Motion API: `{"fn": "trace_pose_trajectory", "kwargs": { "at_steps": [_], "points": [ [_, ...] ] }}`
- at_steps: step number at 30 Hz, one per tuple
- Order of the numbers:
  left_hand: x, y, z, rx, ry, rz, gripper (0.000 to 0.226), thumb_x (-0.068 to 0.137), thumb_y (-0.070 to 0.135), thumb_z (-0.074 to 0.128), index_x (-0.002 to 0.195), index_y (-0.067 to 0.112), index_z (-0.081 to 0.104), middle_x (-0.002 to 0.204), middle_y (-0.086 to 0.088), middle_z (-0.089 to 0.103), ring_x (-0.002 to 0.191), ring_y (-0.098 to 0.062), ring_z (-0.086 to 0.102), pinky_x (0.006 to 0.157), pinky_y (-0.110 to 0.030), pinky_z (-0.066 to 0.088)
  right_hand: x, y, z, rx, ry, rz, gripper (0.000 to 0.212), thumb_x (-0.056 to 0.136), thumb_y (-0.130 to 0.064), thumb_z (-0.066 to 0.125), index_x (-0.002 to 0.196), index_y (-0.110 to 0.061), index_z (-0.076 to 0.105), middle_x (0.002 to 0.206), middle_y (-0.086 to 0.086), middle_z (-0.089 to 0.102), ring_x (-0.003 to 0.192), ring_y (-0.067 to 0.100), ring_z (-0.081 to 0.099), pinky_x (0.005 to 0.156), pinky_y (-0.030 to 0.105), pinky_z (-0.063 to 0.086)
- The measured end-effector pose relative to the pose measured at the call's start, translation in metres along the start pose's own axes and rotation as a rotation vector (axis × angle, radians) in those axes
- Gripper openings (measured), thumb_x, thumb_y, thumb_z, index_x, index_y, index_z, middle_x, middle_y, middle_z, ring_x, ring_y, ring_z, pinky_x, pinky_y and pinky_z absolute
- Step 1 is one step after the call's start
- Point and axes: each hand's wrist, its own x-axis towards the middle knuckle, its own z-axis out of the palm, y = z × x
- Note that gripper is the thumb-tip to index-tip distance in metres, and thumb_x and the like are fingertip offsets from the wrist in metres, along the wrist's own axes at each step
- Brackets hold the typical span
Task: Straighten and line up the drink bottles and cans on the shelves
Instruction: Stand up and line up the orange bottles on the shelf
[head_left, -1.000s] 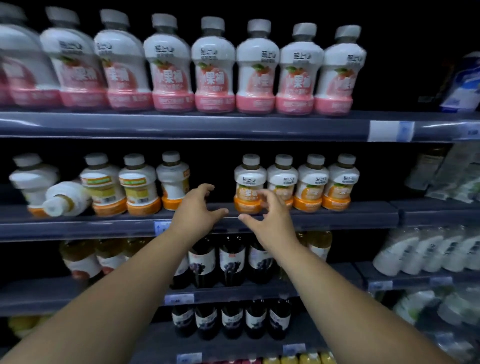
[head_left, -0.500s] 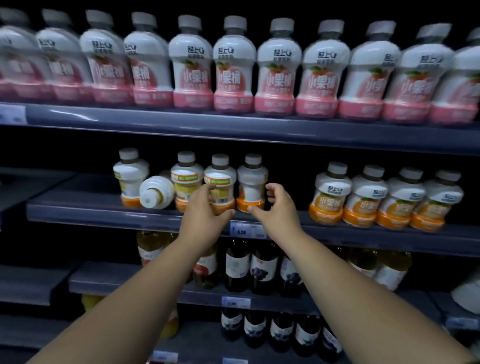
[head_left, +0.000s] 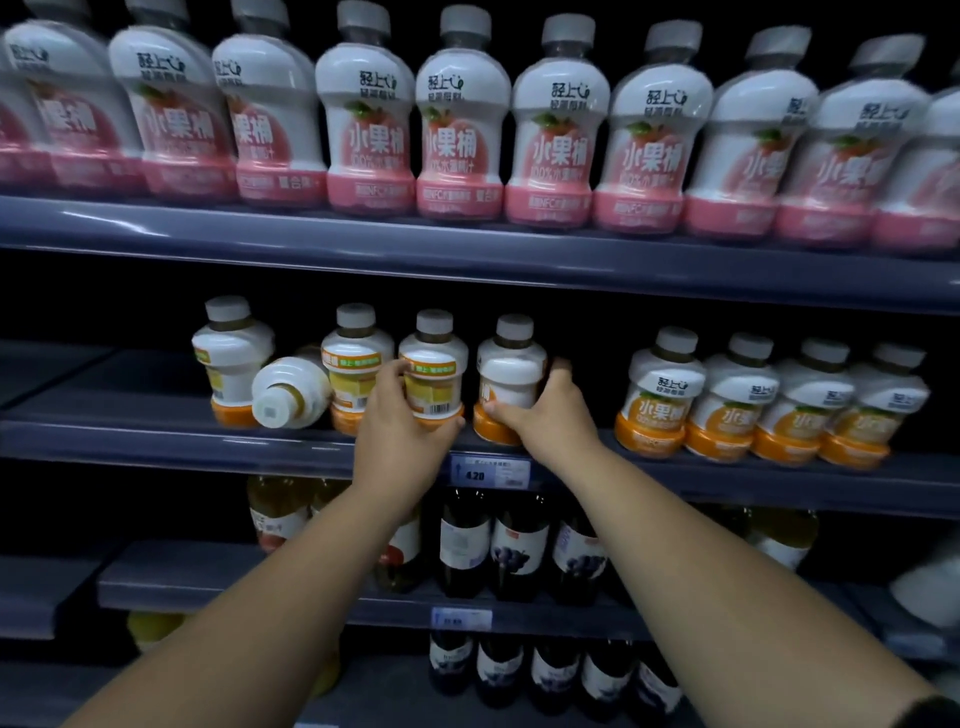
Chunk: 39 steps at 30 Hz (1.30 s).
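Observation:
On the middle shelf (head_left: 156, 441) stand small white bottles with orange bases. My left hand (head_left: 400, 431) grips one turned back-to-front, barcode outward (head_left: 434, 374). My right hand (head_left: 545, 415) grips the bottle beside it (head_left: 511, 364), label turned aside. Left of them one bottle (head_left: 356, 358) stands with its back label showing, another (head_left: 285, 392) lies tipped over with its cap toward me, and a further one (head_left: 231, 353) stands upright. Several orange bottles (head_left: 753, 400) at the right stand in a row, labels forward.
The top shelf holds a row of larger pink-based bottles (head_left: 457, 140). Below are dark grape bottles (head_left: 519, 545) and yellow juice bottles (head_left: 275, 514). A price tag (head_left: 488, 473) sits on the middle shelf's front rail. A gap lies between the gripped bottles and the right-hand row.
The view has swung left and closer. Both hands moved from the shelf edge onto two neighbouring orange bottles and closed round them.

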Motion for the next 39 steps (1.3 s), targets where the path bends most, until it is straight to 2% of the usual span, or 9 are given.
{"fn": "trace_pose_trajectory", "kwargs": {
  "at_steps": [8,10,13,18,21,26,30,34,39],
  "points": [
    [0.015,0.010,0.023,-0.035,-0.053,-0.028,0.085,0.070,0.033,0.087,0.135,0.024,0.034,0.132,-0.002,0.056,0.116,-0.020,0.058,0.092,-0.037,0.051,-0.003,0.028,-0.034,0.034,0.007,0.022,0.077,0.076,-0.044,0.082,0.133,-0.017,0.038,0.134,0.006,0.054,0.118,0.026,0.055,0.084,0.031,0.041],
    [0.024,0.013,0.027,-0.015,-0.052,-0.062,0.090,0.070,0.034,0.087,0.139,0.016,0.032,0.136,-0.008,0.051,0.119,-0.025,0.055,0.090,-0.034,0.047,-0.002,0.028,-0.028,0.013,0.019,0.030,0.083,0.072,-0.048,0.084,0.133,-0.016,0.038,0.133,0.007,0.051,0.120,0.027,0.053,0.088,0.033,0.043],
    [0.034,0.014,0.034,0.063,-0.054,-0.115,0.103,0.066,0.042,0.089,0.142,0.011,0.028,0.137,-0.014,0.050,0.122,-0.033,0.053,0.094,-0.041,0.049,0.000,0.026,-0.018,-0.048,0.080,0.065,0.103,0.057,-0.060,0.087,0.133,-0.013,0.036,0.131,0.009,0.052,0.120,0.029,0.053,0.094,0.040,0.048],
    [0.038,0.004,0.035,0.068,-0.090,-0.131,0.104,0.066,0.042,0.089,0.143,0.009,0.027,0.131,-0.014,0.056,0.118,-0.034,0.057,0.091,-0.042,0.051,0.004,0.033,-0.021,0.022,-0.007,0.042,0.081,0.068,-0.045,0.087,0.127,-0.017,0.039,0.125,0.005,0.057,0.114,0.026,0.059,0.089,0.039,0.052],
    [0.035,-0.002,0.029,-0.011,-0.221,-0.099,0.105,0.067,0.038,0.087,0.147,0.014,0.023,0.131,-0.009,0.057,0.118,-0.026,0.057,0.092,-0.037,0.049,0.001,0.033,-0.019,-0.055,-0.015,0.035,0.095,0.058,-0.055,0.088,0.129,-0.018,0.037,0.129,0.005,0.053,0.118,0.026,0.055,0.095,0.044,0.050],
    [0.032,0.011,0.029,0.076,-0.268,-0.112,0.128,0.043,0.069,0.084,0.143,0.014,0.026,0.133,-0.009,0.054,0.119,-0.027,0.056,0.094,-0.047,0.053,0.001,0.032,-0.021,-0.050,0.018,0.043,0.091,0.060,-0.051,0.090,0.126,-0.017,0.036,0.125,0.006,0.058,0.111,0.028,0.060,0.088,0.042,0.054],
    [0.033,0.014,0.031,0.082,-0.297,-0.153,0.110,0.049,0.059,0.083,0.136,0.015,0.031,0.124,-0.007,0.059,0.108,-0.029,0.061,0.089,-0.047,0.054,-0.004,0.036,-0.024,-0.073,0.002,0.004,0.092,0.059,-0.053,0.088,0.127,-0.019,0.036,0.124,0.004,0.052,0.114,0.026,0.056,0.091,0.042,0.051],
    [0.033,0.015,0.033,0.119,-0.277,-0.150,0.121,0.050,0.059,0.087,0.143,0.013,0.025,0.131,-0.011,0.054,0.117,-0.030,0.056,0.095,-0.047,0.052,-0.009,0.033,-0.023,-0.177,0.033,-0.011,0.113,0.052,-0.064,0.087,0.138,-0.017,0.031,0.133,0.007,0.051,0.121,0.028,0.053,0.095,0.045,0.050],
    [0.034,0.013,0.030,0.004,-0.349,-0.173,0.107,0.042,0.059,0.084,0.129,0.025,0.032,0.113,0.000,0.062,0.100,-0.021,0.065,0.086,-0.048,0.057,-0.011,0.037,-0.022,-0.194,0.072,-0.022,0.097,0.063,-0.058,0.085,0.131,-0.018,0.029,0.124,0.006,0.058,0.110,0.028,0.061,0.082,0.041,0.054]
  ]
}}
